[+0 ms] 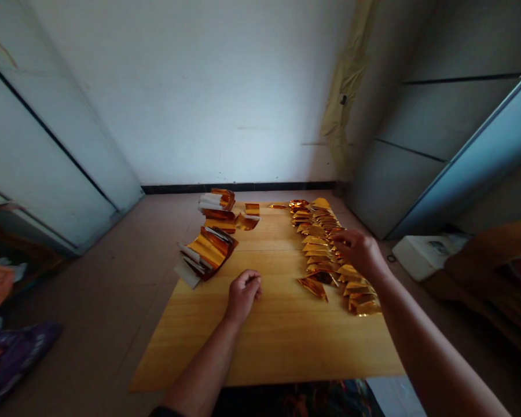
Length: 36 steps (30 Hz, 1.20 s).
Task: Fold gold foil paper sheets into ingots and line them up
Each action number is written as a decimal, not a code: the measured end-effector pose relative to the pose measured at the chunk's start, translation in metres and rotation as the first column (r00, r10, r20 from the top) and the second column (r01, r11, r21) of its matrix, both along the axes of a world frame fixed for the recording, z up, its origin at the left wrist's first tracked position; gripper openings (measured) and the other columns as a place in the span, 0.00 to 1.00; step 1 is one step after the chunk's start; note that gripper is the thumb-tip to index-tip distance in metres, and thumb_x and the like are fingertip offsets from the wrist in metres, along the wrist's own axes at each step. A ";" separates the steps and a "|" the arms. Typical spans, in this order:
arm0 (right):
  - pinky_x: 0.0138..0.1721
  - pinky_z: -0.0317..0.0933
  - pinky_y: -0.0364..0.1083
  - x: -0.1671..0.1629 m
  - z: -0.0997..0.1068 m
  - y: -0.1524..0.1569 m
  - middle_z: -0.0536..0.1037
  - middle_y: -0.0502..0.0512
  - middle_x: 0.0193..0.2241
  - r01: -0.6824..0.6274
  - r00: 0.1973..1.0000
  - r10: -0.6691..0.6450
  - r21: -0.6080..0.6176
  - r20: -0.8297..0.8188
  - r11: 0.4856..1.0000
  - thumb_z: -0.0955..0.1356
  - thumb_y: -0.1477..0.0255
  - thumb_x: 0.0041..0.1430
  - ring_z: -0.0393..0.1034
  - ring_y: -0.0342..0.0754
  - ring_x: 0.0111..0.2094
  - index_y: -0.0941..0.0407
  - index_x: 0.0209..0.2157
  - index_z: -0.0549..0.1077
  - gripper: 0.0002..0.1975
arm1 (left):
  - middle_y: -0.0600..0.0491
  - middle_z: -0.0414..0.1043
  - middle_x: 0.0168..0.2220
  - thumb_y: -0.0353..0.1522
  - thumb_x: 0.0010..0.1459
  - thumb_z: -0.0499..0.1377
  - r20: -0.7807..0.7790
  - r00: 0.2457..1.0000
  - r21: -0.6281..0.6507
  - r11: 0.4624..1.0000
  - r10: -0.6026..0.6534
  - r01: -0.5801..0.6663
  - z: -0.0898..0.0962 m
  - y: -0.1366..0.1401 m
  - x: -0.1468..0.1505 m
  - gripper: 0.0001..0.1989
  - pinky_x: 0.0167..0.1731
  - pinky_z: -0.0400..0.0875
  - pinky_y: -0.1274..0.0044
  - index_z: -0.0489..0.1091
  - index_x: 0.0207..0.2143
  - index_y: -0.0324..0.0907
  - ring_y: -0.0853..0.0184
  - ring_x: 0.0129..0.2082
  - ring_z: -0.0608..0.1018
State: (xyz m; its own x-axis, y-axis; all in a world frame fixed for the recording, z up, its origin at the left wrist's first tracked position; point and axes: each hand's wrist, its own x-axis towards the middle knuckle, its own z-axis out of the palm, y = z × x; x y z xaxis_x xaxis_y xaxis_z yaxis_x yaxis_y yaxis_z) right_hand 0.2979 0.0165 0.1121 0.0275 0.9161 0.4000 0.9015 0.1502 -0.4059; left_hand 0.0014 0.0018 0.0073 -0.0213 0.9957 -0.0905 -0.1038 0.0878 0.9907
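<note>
My right hand (356, 248) reaches over the right-hand row of folded gold foil papers (356, 288). Its fingers are pinched together at the row, on a folded piece mostly hidden by the fingertips. Beside it runs a second row of folded gold papers (316, 246), with one loose folded piece (313, 287) at its near end. My left hand (244, 294) is low over the middle of the wooden table (282, 341), its fingers curled closed with nothing visible in them. Beyond it on the left lies a curved stack of gold foil sheets (209, 248) with pale backs.
More gold sheets (219, 219) lie at the table's far left, near a small square piece (252, 209). A white wall (226, 104) stands behind the table. Cabinets (421, 116) and a white box (419, 255) are on the right. A purple bag (21, 353) lies at left.
</note>
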 end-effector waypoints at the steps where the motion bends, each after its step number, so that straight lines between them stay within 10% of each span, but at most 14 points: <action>1: 0.35 0.60 0.42 0.001 -0.010 -0.011 0.79 0.53 0.32 0.007 1.000 -0.007 -0.023 -0.004 1.000 0.64 0.72 0.52 0.71 0.47 0.33 0.53 0.30 0.78 0.09 | 0.58 0.67 0.17 0.38 0.42 0.62 -0.013 1.000 0.008 1.000 -0.002 0.002 0.000 -0.001 0.001 0.11 0.17 0.63 0.82 0.69 0.27 0.40 0.73 0.16 0.68; 8: 0.27 0.53 0.41 -0.009 -0.052 -0.045 0.78 0.52 0.28 0.155 0.979 -0.109 -0.282 0.173 0.947 0.64 0.71 0.54 0.70 0.45 0.29 0.53 0.27 0.75 0.08 | 0.57 0.67 0.17 0.37 0.45 0.61 -0.169 0.985 0.082 0.996 -0.027 0.042 -0.007 -0.002 0.003 0.10 0.17 0.62 0.83 0.72 0.28 0.39 0.71 0.18 0.70; 19: 0.25 0.46 0.40 -0.023 -0.061 -0.045 0.77 0.53 0.30 0.240 0.959 -0.162 -0.362 0.234 0.901 0.65 0.70 0.56 0.69 0.44 0.28 0.55 0.29 0.73 0.06 | 0.58 0.66 0.17 0.38 0.45 0.60 -0.157 0.987 0.077 0.996 -0.039 0.052 -0.007 -0.001 0.001 0.11 0.17 0.62 0.83 0.71 0.28 0.39 0.72 0.17 0.69; 28: 0.28 0.53 0.39 -0.046 -0.040 -0.072 0.75 0.51 0.29 -0.073 0.990 0.077 -0.039 0.115 0.997 0.63 0.70 0.59 0.69 0.42 0.29 0.53 0.29 0.74 0.09 | 0.58 0.66 0.18 0.40 0.45 0.61 -0.155 0.985 0.040 0.995 -0.081 0.088 -0.004 -0.003 0.004 0.14 0.16 0.61 0.83 0.70 0.29 0.38 0.73 0.18 0.70; 36: 0.35 0.56 0.42 -0.090 -0.054 -0.075 0.75 0.56 0.34 -0.375 0.896 0.252 0.318 0.366 0.871 0.60 0.75 0.65 0.66 0.43 0.32 0.55 0.38 0.74 0.12 | 0.52 0.73 0.28 0.50 0.49 0.58 0.228 0.946 -0.179 0.945 -0.231 0.274 0.035 -0.025 0.019 0.26 0.18 0.63 0.82 0.69 0.40 0.38 0.72 0.20 0.74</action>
State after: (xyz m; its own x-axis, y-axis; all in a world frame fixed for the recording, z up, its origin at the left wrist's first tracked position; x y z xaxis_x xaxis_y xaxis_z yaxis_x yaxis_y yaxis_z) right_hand 0.2076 -0.0584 0.0582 -0.4143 0.6356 0.6514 0.8480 0.5296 0.0227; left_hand 0.0208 -0.0229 0.0427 0.2682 0.9249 -0.2694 -0.2469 0.3363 0.9088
